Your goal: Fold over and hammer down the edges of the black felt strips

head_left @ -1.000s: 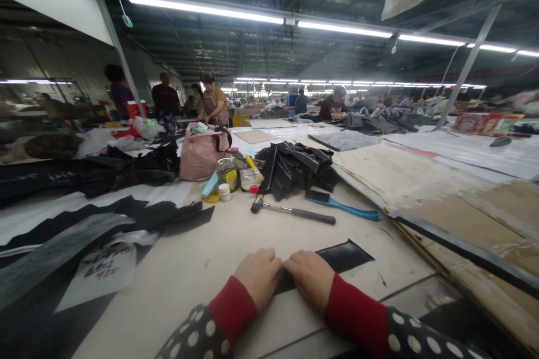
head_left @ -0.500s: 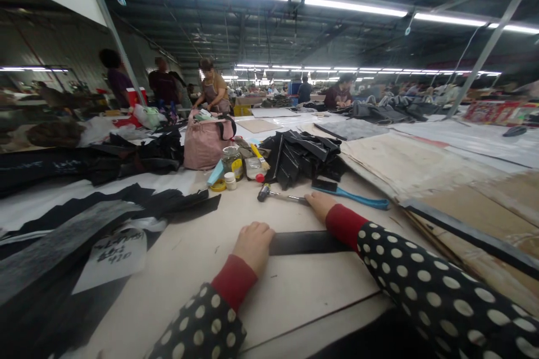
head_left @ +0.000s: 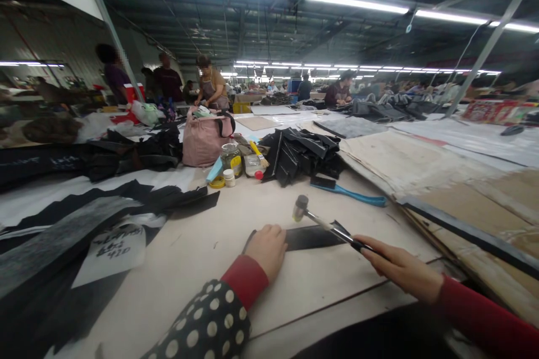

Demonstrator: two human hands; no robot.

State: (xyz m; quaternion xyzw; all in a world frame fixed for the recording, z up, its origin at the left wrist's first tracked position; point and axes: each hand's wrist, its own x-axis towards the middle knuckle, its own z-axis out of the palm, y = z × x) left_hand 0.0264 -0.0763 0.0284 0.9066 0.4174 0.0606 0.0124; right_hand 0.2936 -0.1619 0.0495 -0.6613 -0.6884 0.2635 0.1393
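Observation:
A black strip point(head_left: 311, 238), leather-like, lies across the pale work board point(head_left: 181, 280). My left hand point(head_left: 266, 249) is over its left part, fingers together and bent, holding it against the board; the fingertips are partly hidden. In my right hand point(head_left: 391, 266) is a small mallet point(head_left: 326, 225), gripped by its dark handle end. Its metal shaft slants up to the left, and the dark and yellowish head point(head_left: 300, 208) hangs above the board, just beyond the strip. The mallet's shaft crosses in front of the strip's right end.
Beyond the mallet lie a blue-handled brush point(head_left: 357, 195) and a pile of black pieces point(head_left: 301, 154). A glass jar point(head_left: 231, 160), white bottle point(head_left: 229, 178) and pink bag point(head_left: 204, 140) stand nearby. Dark material with a paper note point(head_left: 112, 252) is at left, stacked boards point(head_left: 421, 162) at right.
My right hand has picked up the mallet from the board and drawn it back toward me to the right. My left hand has shifted slightly right and down, uncovering the strip's left end.

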